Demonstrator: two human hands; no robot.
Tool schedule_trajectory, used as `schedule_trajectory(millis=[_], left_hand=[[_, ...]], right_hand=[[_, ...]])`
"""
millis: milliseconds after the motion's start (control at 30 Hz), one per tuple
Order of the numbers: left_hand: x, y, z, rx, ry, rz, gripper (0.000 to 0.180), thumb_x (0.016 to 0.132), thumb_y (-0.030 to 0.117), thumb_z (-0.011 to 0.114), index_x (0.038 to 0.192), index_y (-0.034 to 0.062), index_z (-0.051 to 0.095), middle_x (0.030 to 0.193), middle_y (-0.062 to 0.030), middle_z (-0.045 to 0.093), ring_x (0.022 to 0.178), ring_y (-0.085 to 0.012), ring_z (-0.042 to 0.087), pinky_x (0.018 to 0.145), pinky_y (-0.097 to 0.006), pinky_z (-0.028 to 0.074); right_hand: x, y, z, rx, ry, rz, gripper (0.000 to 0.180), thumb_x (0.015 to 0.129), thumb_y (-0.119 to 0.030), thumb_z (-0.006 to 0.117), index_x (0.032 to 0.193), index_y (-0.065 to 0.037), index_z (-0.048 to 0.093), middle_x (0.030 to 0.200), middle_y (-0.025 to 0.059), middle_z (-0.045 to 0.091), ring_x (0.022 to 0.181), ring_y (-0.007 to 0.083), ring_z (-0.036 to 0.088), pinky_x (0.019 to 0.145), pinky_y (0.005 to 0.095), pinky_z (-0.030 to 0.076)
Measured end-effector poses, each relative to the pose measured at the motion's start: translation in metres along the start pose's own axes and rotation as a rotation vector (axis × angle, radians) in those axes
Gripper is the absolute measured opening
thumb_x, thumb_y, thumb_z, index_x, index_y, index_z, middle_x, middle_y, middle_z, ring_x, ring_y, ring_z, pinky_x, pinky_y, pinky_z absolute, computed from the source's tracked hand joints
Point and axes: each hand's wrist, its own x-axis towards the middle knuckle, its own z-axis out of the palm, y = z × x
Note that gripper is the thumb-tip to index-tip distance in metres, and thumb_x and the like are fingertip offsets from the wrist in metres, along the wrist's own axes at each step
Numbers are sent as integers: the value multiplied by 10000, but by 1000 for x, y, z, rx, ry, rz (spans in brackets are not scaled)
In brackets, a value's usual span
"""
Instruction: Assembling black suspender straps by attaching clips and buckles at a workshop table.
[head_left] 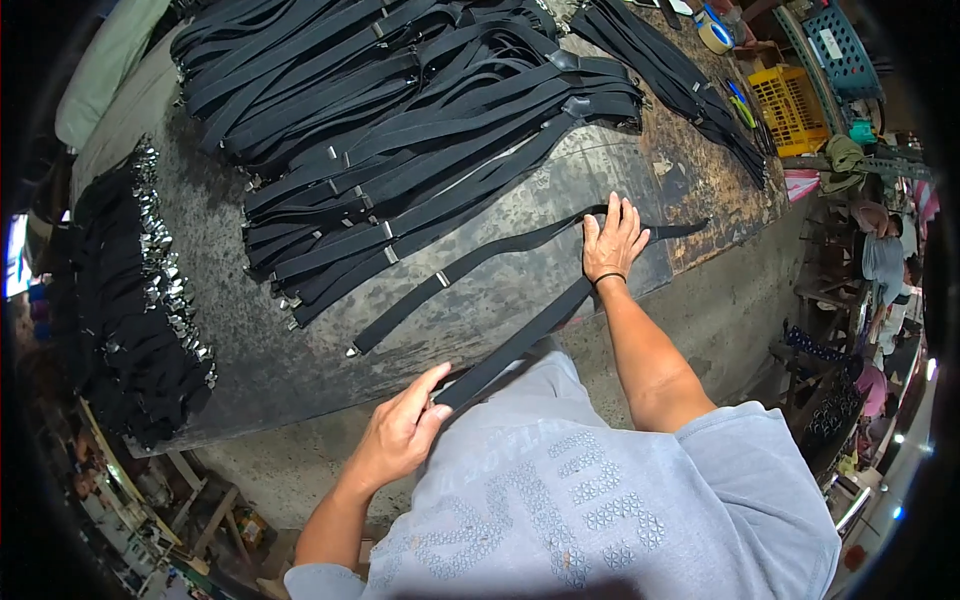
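A pair of black suspenders lies along the near edge of the dark worktable, with a metal slider and a clip on its far strap. Lying flat on it, my right hand has its fingers stretched and slightly spread. From under that palm the near strap runs taut down to my left hand, whose thumb and fingers pinch its end. Most of that end is hidden by the fingers. Beyond my hands a thick pile of black suspenders is laid out in rows.
At the left lies a bundle of black straps with shiny metal clips. More suspenders rest at the back right, near green-handled cutters and a tape roll. A yellow basket stands beyond the table's right edge.
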Motion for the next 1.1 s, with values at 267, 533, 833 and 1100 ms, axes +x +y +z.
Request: schedule_trajectory(millis=[267, 533, 833, 1100], left_hand=[[-125, 33, -115, 289, 355, -239, 396, 841, 52, 605, 1232, -11, 582, 776, -25, 556, 618, -100, 448, 569, -251, 369], [-58, -86, -57, 237, 363, -203, 197, 916, 129, 595, 1075, 30, 659, 989, -128, 692, 894, -240, 669, 803, -345, 507], [62, -153, 48, 581, 412, 156, 95, 883, 103, 609, 970, 72, 584, 893, -137, 611, 854, -348, 599, 727, -457, 482], [78, -117, 39, 824, 339, 192, 217, 793, 129, 703, 975, 75, 597, 959, -115, 525, 918, -315, 527, 773, -434, 423]], right_hand=[[2, 7, 5, 44, 61, 7, 689, 942, -568, 442, 1501, -186, 312, 1520, 110, 319, 1437, 314, 213, 1160, 583, 82], [2, 6, 0, 37, 80, -9, 688, 942, -533, 467, 1500, -164, 307, 1523, 130, 312, 1432, 332, 221, 1149, 589, 94], [-3, 4, -4, 115, 25, -33, 849, 866, -658, 496, 1510, -145, 286, 1544, 141, 278, 1451, 341, 166, 1156, 586, 40], [25, 56, -32, 696, 341, -96, 526, 923, -407, 624, 1303, -51, 550, 1304, 205, 504, 1213, 342, 484, 1008, 402, 396]])
